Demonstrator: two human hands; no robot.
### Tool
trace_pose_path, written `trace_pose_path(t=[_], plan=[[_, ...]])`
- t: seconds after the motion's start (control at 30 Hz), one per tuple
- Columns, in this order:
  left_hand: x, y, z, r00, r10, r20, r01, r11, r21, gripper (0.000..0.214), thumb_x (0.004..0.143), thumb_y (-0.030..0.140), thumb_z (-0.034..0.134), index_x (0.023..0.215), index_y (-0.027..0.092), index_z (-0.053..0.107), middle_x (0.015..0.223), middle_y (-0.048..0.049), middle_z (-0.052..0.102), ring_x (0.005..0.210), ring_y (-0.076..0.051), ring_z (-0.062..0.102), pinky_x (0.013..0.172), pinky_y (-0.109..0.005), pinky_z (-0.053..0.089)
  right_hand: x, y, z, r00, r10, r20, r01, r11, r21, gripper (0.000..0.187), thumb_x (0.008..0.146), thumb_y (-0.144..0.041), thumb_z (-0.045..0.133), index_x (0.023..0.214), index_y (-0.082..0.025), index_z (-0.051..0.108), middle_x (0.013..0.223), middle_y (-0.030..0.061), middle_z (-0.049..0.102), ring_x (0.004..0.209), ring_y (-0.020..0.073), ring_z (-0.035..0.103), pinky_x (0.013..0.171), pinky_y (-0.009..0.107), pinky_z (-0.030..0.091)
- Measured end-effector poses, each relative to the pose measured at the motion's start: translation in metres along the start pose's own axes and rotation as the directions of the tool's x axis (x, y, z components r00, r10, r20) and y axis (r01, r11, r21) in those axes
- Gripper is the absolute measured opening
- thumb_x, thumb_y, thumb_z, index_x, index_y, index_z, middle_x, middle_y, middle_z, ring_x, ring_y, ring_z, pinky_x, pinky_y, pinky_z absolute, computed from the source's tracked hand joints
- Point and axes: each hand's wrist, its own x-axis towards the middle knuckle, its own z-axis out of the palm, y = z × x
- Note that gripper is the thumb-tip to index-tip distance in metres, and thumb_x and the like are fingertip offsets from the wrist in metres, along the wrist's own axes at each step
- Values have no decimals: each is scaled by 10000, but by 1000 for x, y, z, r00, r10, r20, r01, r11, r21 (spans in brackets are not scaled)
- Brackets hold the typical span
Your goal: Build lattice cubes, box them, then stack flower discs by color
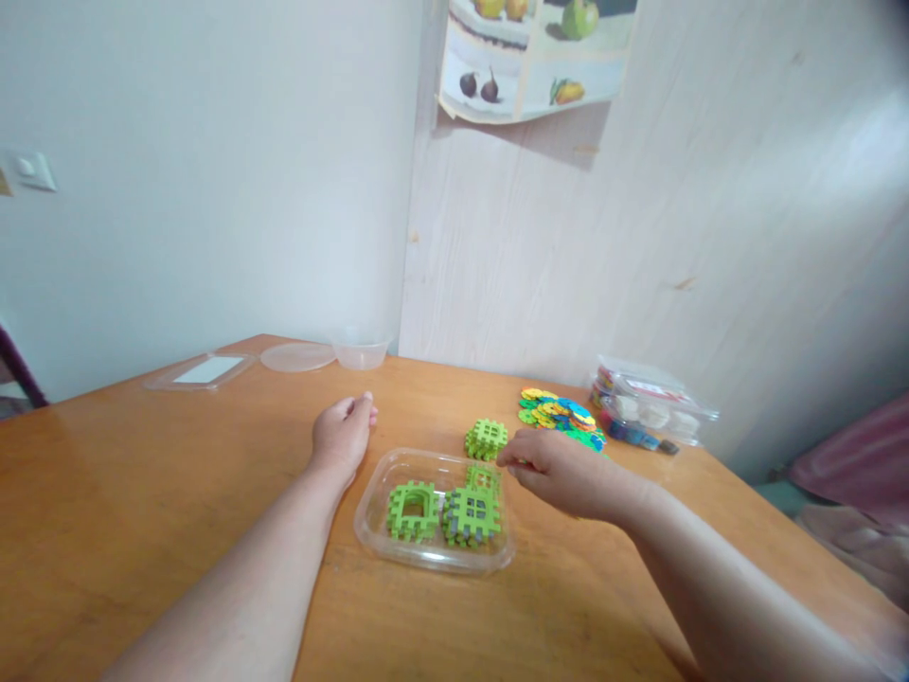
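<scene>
A clear plastic tray (435, 562) lies on the table with green interlocking square panels in it. On its left side sits a panel with an arched opening (413, 511); on its right side is a stack of window-grid panels (472, 516). My right hand (558, 471) reaches over the tray's far right corner, fingertips pinched at the edge of a green window panel (484, 478). Just beyond the tray stands another small stack of green panels (487, 439). My left hand (344, 438) rests on the table left of the tray, fingers curled closed, with nothing visible in them.
A pile of colourful plastic discs (558, 414) lies behind my right hand. Clear packs of coloured and white items (650, 403) stand farther right. Along the back left are a clear bowl (361, 350), a round lid (297, 356) and a rectangular lid (203, 370). Walls border the table.
</scene>
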Motion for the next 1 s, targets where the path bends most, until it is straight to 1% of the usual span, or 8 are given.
trace_pose_path(t=[0.17, 0.33, 0.53, 0.7, 0.8, 0.87, 0.93, 1.0], plan=[[1, -2, 1, 1000, -6, 5, 6, 1000, -8, 391, 784, 526, 545, 703, 159, 656, 673, -69, 683, 604, -174, 603, 530, -248, 415, -2, -1, 23, 998, 46, 32, -45, 999, -16, 202, 902, -237, 507, 968, -202, 695, 949, 60, 717, 823, 182, 637, 692, 260, 401], [1, -1, 2, 1000, -25, -7, 24, 999, -45, 376, 782, 509, 551, 707, 155, 654, 692, -76, 686, 657, -187, 626, 543, -245, 421, 3, -6, 39, 991, 123, 58, -115, 986, -122, 185, 899, -288, 510, 894, -196, 670, 951, 78, 712, 838, 204, 656, 656, 265, 390], [0, 0, 1, 1000, -14, 1, 14, 999, -46, 372, 779, 506, 556, 705, 155, 655, 687, -71, 684, 640, -179, 616, 553, -246, 429, -3, -7, 33, 994, 100, 37, -92, 979, -180, 212, 902, -301, 506, 862, -183, 676, 982, 104, 699, 817, 205, 655, 652, 275, 394], [2, -2, 0, 1000, 1, 3, 0, 999, -42, 378, 771, 516, 560, 709, 156, 657, 703, -81, 697, 664, -194, 636, 566, -257, 443, -16, 3, 23, 989, 140, -36, -141, 990, -28, 276, 933, -274, 438, 762, -186, 637, 791, 59, 700, 728, 178, 633, 637, 273, 387], [3, -3, 0, 1000, -2, 1, 2, 999, -41, 378, 769, 513, 562, 719, 152, 661, 710, -84, 696, 675, -198, 640, 569, -258, 447, -22, 13, 21, 966, 243, 83, -255, 947, 194, 309, 941, -252, 386, 723, -185, 594, 706, 35, 677, 632, 150, 619, 592, 257, 395], [4, -2, 1, 1000, -16, -2, 16, 999, -42, 376, 772, 508, 561, 722, 149, 663, 713, -83, 694, 663, -191, 632, 559, -255, 442, -24, 19, 21, 953, 243, 182, -286, 921, 265, 307, 933, -235, 376, 712, -184, 582, 703, 31, 677, 606, 144, 618, 574, 254, 398], [4, -2, 1, 1000, -31, -5, 30, 999, -39, 371, 773, 502, 561, 720, 148, 662, 709, -80, 691, 648, -184, 620, 544, -250, 431, -25, 22, 21, 958, 224, 178, -257, 946, 196, 294, 918, -238, 405, 702, -182, 595, 751, 45, 693, 662, 161, 631, 607, 266, 404], [4, -1, 0, 999, -42, -6, 42, 998, -36, 365, 774, 496, 560, 724, 149, 662, 701, -75, 686, 630, -178, 606, 529, -245, 420, -26, 21, 19, 967, 234, 101, -242, 968, 67, 282, 908, -250, 435, 713, -182, 628, 801, 61, 707, 738, 186, 636, 656, 285, 405]])
